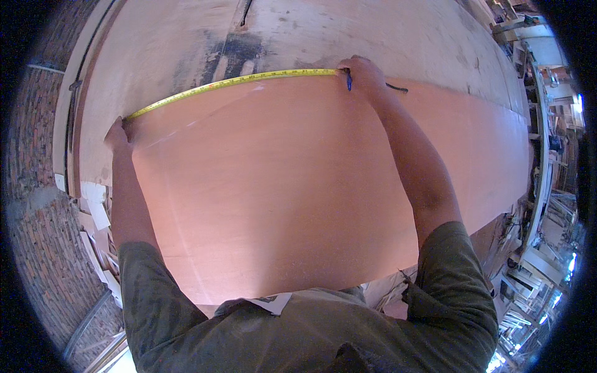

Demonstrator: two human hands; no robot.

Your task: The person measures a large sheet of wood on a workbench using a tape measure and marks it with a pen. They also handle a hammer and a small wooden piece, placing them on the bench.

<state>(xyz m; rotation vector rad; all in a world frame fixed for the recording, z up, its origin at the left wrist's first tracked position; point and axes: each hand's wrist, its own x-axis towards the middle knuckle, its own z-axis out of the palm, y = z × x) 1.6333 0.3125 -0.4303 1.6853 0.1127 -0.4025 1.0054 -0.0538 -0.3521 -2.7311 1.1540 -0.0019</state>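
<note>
A yellow tape measure (pixel 233 80) is stretched along the far edge of a reddish plywood sheet (pixel 280 186). At the sheet's far left corner, my left hand (pixel 120 133) holds the tape's end. My right hand (pixel 363 74) grips the tape farther right, at the same far edge; its case is not plainly visible. A blue pen-like thing (pixel 349 80) pokes down from the fingers of that hand, and a dark strap or cord end (pixel 397 88) shows to the right of the wrist. Faint pale lines run across the sheet near its left side.
Beneath and beyond the sheet is a larger, stained wooden board surface (pixel 419 42) with a dark patch (pixel 242 49). A brick surface (pixel 32 154) lies at the left, with board offcuts (pixel 99 212) beside the work surface. Wooden pieces and frames (pixel 541 140) crowd the right side.
</note>
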